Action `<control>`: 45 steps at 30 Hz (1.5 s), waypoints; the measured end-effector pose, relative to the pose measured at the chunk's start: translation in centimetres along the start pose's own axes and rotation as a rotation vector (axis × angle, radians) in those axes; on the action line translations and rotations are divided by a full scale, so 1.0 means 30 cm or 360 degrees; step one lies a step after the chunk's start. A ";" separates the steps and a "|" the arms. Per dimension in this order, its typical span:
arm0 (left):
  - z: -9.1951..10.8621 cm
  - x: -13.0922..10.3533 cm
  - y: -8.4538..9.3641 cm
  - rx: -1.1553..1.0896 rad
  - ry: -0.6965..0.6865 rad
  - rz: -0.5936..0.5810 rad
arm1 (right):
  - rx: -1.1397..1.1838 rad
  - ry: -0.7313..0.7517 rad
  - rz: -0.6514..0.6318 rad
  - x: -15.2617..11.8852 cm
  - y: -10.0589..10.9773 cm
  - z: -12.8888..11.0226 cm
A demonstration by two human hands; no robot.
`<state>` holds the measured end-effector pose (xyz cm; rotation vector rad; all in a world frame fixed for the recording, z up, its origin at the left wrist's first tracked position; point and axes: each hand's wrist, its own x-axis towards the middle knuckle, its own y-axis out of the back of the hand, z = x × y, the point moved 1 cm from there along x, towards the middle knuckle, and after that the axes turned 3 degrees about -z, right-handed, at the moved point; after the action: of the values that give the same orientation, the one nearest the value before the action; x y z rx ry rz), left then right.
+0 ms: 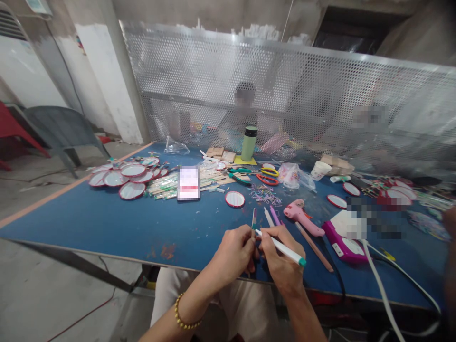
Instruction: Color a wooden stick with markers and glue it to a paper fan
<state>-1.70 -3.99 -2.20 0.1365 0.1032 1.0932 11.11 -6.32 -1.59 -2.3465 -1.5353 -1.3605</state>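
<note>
Closed narrow, the left grip [235, 249] holds a slim, dark-and-green stick [254, 219] that rises toward 12 o'clock from the fingertips. Between thumb and fingers, the right grip [283, 260] holds a white marker [285, 250], its tip at the 11 o'clock side of that hand, close beside the stick, and its green end toward 4 o'clock; whether tip and stick touch cannot be told. A beaded bracelet [178, 311] circles the left wrist. Both hands are at the near edge of the blue counter [142, 223]. Measured from them, a purple pen [274, 216] and a pink glue gun [302, 217] lie toward 1 o'clock, and a magenta device [344, 248] sits at 3 o'clock. Toward 11 o'clock are a round red-rimmed disc [235, 199] and a phone [188, 184] lying among bundled sticks [166, 186]; more such discs are heaped at 10 o'clock. At 12 o'clock, behind green-handled pliers [241, 176], a green bottle [249, 145] stands upright on a yellow sheet [239, 160], with a paper cup [320, 170] at 1 o'clock. Past the far edge runs a perforated metal screen [199, 71], with blurred people visible through it. A grey chair [60, 126] stands on the floor [39, 280] at 10 o'clock.
</note>
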 end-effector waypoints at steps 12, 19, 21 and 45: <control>0.000 0.004 0.000 0.0028 -0.0004 0.0009 | 0.0028 0.0073 0.0009 0.008 -0.003 -0.011; -0.001 0.002 -0.001 0.0003 -0.0016 0.0001 | 0.0035 0.0025 0.0034 -0.001 -0.001 -0.004; -0.002 0.002 -0.002 0.0005 -0.0014 0.0001 | 0.0018 0.0055 0.0031 0.001 -0.001 -0.006; -0.011 0.006 0.001 -0.0023 -0.0025 -0.0011 | 0.0055 0.0016 0.0032 -0.005 -0.007 0.009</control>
<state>-1.70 -3.81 -2.52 0.1320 0.0815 1.0856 11.09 -6.19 -1.94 -2.3247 -1.5160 -1.3286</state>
